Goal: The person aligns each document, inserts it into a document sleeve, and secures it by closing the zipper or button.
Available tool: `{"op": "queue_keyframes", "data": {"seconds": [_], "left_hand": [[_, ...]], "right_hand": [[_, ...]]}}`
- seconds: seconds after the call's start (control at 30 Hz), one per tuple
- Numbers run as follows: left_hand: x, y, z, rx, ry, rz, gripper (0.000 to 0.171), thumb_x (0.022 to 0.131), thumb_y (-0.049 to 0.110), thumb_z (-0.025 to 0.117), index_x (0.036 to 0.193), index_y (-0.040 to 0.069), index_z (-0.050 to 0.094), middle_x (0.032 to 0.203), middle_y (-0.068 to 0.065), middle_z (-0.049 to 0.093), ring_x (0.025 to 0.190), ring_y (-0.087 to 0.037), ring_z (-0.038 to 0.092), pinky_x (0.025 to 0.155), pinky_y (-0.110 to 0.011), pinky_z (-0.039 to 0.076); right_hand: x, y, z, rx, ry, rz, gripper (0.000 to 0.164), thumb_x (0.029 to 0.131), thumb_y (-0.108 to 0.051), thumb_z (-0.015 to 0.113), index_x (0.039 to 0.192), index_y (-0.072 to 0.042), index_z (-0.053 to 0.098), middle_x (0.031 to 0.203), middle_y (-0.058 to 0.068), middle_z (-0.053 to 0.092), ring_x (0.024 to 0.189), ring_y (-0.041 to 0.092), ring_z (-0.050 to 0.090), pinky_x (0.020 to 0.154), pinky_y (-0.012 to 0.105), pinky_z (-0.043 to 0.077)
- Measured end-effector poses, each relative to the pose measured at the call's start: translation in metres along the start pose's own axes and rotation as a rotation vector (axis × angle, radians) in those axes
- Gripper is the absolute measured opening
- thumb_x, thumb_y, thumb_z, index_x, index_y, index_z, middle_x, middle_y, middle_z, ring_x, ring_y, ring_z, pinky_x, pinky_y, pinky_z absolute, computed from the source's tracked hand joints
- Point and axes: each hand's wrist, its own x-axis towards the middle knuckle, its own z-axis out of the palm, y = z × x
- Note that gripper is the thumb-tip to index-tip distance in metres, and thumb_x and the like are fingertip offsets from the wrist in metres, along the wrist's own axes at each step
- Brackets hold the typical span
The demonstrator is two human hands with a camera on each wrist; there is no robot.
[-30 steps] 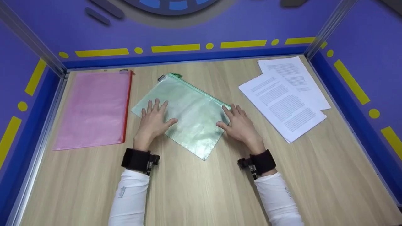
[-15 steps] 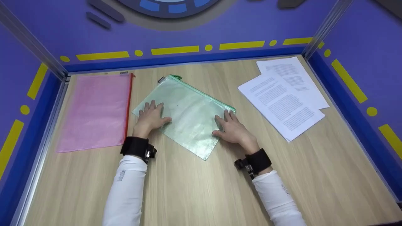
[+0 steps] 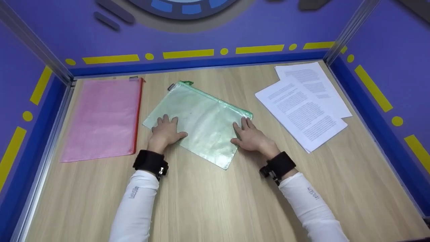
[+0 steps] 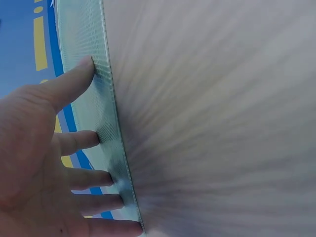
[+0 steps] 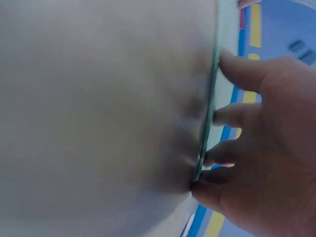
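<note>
A translucent green zipper pouch (image 3: pixel 201 117) lies slantwise on the table, its green zipper along the upper right edge. My left hand (image 3: pixel 165 134) rests on its lower left edge with the fingers spread. In the left wrist view, the fingertips touch the mesh pouch (image 4: pixel 89 29) just inside its seam. On the pouch's right edge lies my right hand (image 3: pixel 251 137), fingers fairly straight and slightly bent. The right wrist view has the right hand (image 5: pixel 266 133) with its fingertips at the pouch's edge. Neither hand grips anything.
To the left, a pink zipper pouch (image 3: pixel 104 117) with a red zipper lies flat. Printed paper sheets (image 3: pixel 302 111) overlap at the right. Purple and blue panels (image 3: pixel 201 37) wall in the wooden table (image 3: pixel 208 208) at the back and sides.
The green pouch has turned slightly, its lower corner shifting right. Both hands have moved a little toward the near side since a second ago and stay on it.
</note>
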Motion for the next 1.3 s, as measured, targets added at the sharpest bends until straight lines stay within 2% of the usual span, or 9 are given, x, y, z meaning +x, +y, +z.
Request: {"op": "queue_keyframes", "data": {"seconds": [0.2,0.33,0.57,0.7,0.83,0.9,1.0,1.13,1.3], "left_hand": [[-0.010,0.011,0.007,0.096,0.002,-0.020,0.085,0.097,0.059,0.048,0.157,0.005,0.022,0.159,-0.037,0.013,0.146,-0.056,0.017,0.105,-0.070,0.039],[-0.016,0.021,0.013,0.128,0.029,-0.040,0.086,0.097,0.061,0.045,0.157,0.004,0.022,0.157,-0.038,0.017,0.144,-0.055,0.023,0.103,-0.066,0.043],[-0.027,0.035,0.025,0.220,0.084,-0.036,0.083,0.097,0.063,0.044,0.151,0.000,0.033,0.146,-0.039,0.034,0.132,-0.053,0.041,0.082,-0.056,0.057],[-0.031,0.039,0.026,0.248,0.091,0.002,0.073,0.098,0.058,0.047,0.140,-0.001,0.045,0.133,-0.034,0.046,0.120,-0.047,0.052,0.078,-0.050,0.058],[-0.031,0.025,0.013,0.128,0.105,0.029,0.062,0.099,0.048,0.052,0.136,-0.002,0.049,0.127,-0.030,0.052,0.116,-0.046,0.054,0.086,-0.053,0.055],[-0.029,0.014,0.005,0.066,0.130,0.020,0.063,0.100,0.045,0.052,0.140,-0.003,0.046,0.129,-0.031,0.052,0.118,-0.047,0.053,0.090,-0.055,0.053],[-0.023,-0.005,-0.006,0.026,0.154,-0.012,0.066,0.100,0.042,0.051,0.146,-0.005,0.039,0.134,-0.033,0.048,0.123,-0.050,0.049,0.094,-0.057,0.050],[-0.016,-0.023,-0.014,0.020,0.133,-0.034,0.070,0.100,0.041,0.050,0.149,-0.006,0.034,0.139,-0.034,0.044,0.129,-0.051,0.044,0.101,-0.059,0.045],[-0.010,-0.027,-0.014,0.073,0.098,0.009,0.066,0.100,0.039,0.050,0.148,-0.004,0.037,0.144,-0.033,0.042,0.128,-0.051,0.043,0.100,-0.061,0.044]], "right_hand": [[0.007,0.003,-0.009,-0.021,-0.014,-0.003,0.073,0.104,-0.044,0.044,0.157,-0.001,0.017,0.160,0.037,0.002,0.152,0.050,0.003,0.121,0.055,0.026],[0.013,0.005,-0.013,-0.021,-0.018,0.017,0.073,0.104,-0.042,0.042,0.156,0.003,0.016,0.159,0.039,0.001,0.151,0.051,0.002,0.121,0.053,0.028],[0.023,0.010,-0.016,-0.014,-0.020,0.061,0.073,0.105,-0.040,0.039,0.155,0.006,0.014,0.160,0.038,0.000,0.152,0.048,0.000,0.123,0.051,0.023],[0.023,0.018,-0.022,0.018,-0.009,0.069,0.073,0.104,-0.040,0.042,0.155,0.005,0.016,0.161,0.036,0.001,0.153,0.047,0.001,0.124,0.051,0.020],[0.022,0.026,-0.029,0.090,0.025,0.073,0.074,0.102,-0.042,0.047,0.155,0.003,0.021,0.161,0.036,0.001,0.152,0.049,0.003,0.125,0.052,0.018],[0.020,0.030,-0.031,0.121,0.054,0.090,0.074,0.101,-0.042,0.048,0.155,0.002,0.023,0.160,0.038,0.003,0.151,0.051,0.005,0.124,0.054,0.018],[0.017,0.033,-0.032,0.162,0.088,0.133,0.073,0.101,-0.041,0.050,0.156,0.000,0.023,0.159,0.039,0.008,0.151,0.050,0.010,0.124,0.056,0.019],[0.014,0.034,-0.030,0.173,0.088,0.155,0.072,0.101,-0.041,0.048,0.155,0.001,0.026,0.159,0.038,0.015,0.151,0.048,0.014,0.123,0.055,0.020],[0.015,0.031,-0.025,0.163,0.063,0.164,0.071,0.101,-0.044,0.047,0.151,0.004,0.033,0.160,0.034,0.017,0.151,0.046,0.018,0.124,0.054,0.021]]}}
